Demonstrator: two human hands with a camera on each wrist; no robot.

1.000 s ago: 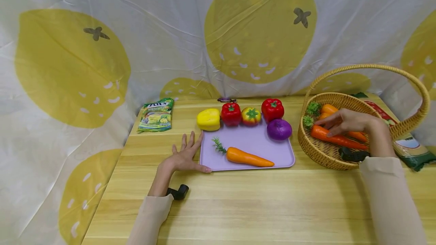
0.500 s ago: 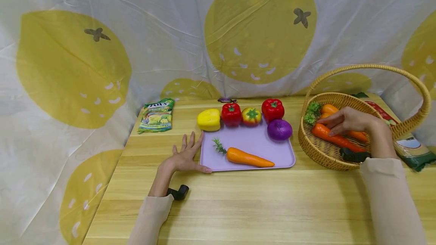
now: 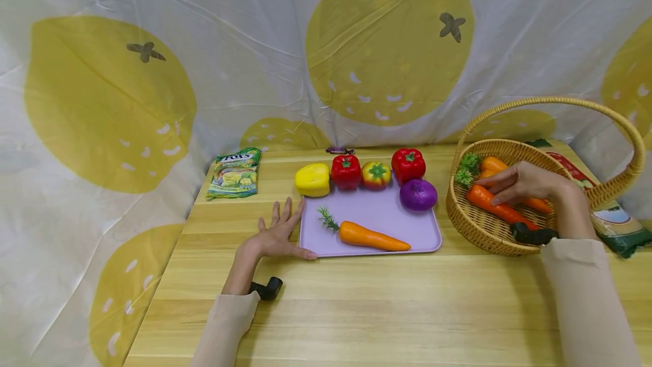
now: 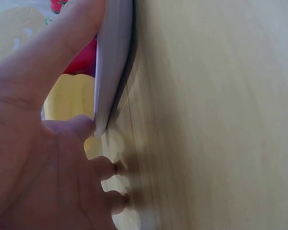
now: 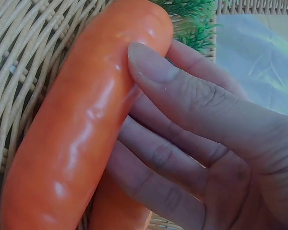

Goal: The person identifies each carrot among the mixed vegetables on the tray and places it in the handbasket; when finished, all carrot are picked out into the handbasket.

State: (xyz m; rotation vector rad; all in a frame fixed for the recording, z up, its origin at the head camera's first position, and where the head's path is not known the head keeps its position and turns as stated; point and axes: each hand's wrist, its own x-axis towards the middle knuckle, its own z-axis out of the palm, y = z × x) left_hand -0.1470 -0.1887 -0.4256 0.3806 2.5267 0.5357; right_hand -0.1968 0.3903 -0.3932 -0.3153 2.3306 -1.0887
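Observation:
In the basket (image 3: 460, 228) at the right, my right hand (image 3: 530, 183) pinches an orange carrot (image 3: 496, 207) near its thick end. The right wrist view has the thumb on top of this carrot (image 5: 81, 124) and the fingers along its far side. Other carrots (image 3: 491, 164) lie beneath and behind, partly hidden by the hand. My left hand (image 3: 277, 237) is spread at the left edge of the lilac tray (image 3: 367, 208), with thumb and index finger touching its corners. On the tray lies another carrot (image 3: 369, 235) with a green top.
Along the tray's back stand a yellow pepper (image 3: 312, 180), red peppers (image 3: 346, 172), a red-yellow tomato-like piece (image 3: 376, 175) and a purple onion (image 3: 418, 195). A green packet (image 3: 234, 173) lies back left. The basket's tall handle (image 3: 552, 99) arches above; bags (image 3: 618, 228) lie beyond it.
The gripped carrot has turned slightly in the basket, its thin end swinging left and toward the front. My right hand has shifted only a little; the left has kept its place.

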